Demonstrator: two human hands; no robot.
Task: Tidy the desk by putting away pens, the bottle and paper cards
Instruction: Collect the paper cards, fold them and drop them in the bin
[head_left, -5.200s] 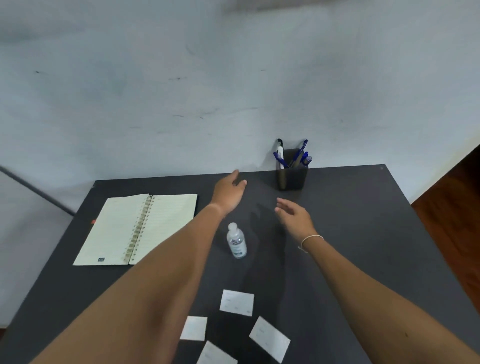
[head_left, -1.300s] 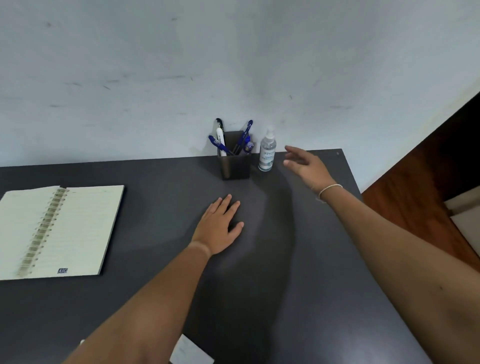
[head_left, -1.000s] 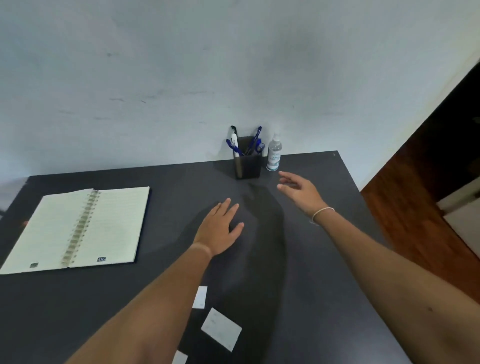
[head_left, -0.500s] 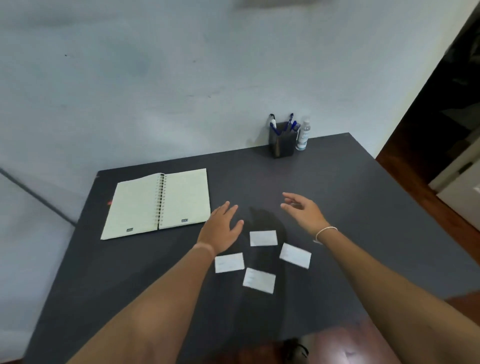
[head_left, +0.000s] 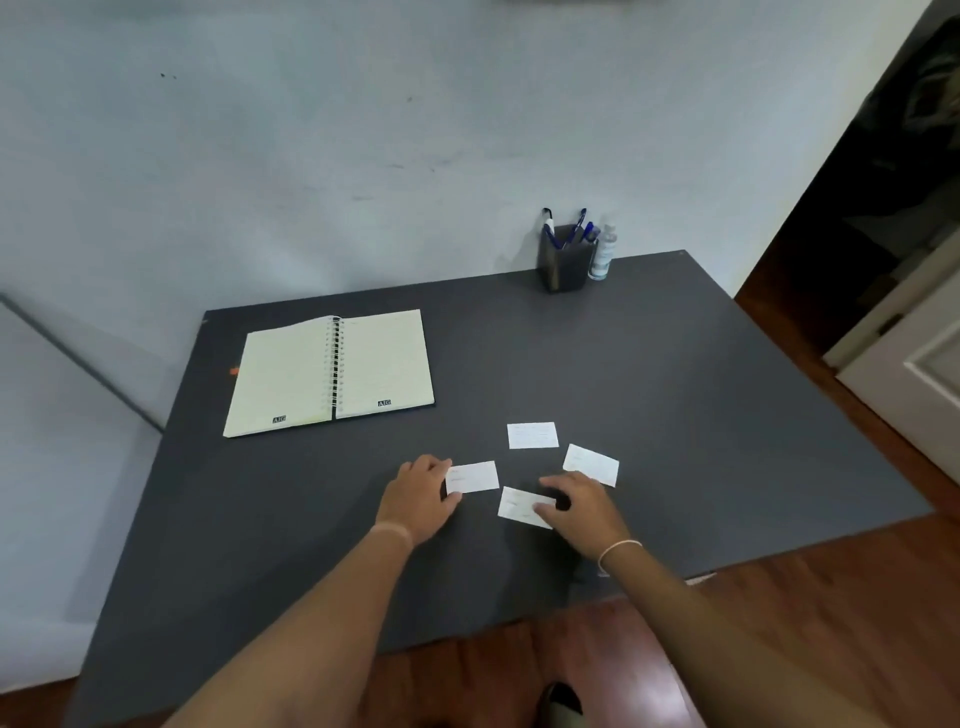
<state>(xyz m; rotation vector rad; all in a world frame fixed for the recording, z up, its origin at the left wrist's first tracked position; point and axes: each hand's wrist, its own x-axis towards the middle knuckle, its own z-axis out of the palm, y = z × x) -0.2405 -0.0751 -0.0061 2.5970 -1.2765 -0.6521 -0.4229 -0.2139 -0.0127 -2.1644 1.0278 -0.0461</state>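
Several white paper cards lie flat on the dark grey desk (head_left: 675, 415) near its front edge. My left hand (head_left: 421, 493) has its thumb and fingers around the left end of one card (head_left: 475, 476). My right hand (head_left: 584, 512) is arched over the nearest card (head_left: 517, 508), fingertips resting on its right end. Two more cards (head_left: 532, 435) (head_left: 592, 462) lie just beyond, untouched. At the back of the desk stands a dark pen holder (head_left: 566, 262) with several blue pens (head_left: 576, 231) in it, and the small clear bottle (head_left: 602, 254) is upright right beside it.
An open spiral notebook (head_left: 332, 371) lies at the back left of the desk. A pale wall runs behind the desk. Wooden floor (head_left: 779, 623) shows in front and to the right, with a white door (head_left: 924, 364) at the far right.
Both hands have dropped from hovering above the desk onto the cards, the left to one card's left end, the right onto the nearest card. The view has tilted down and back.
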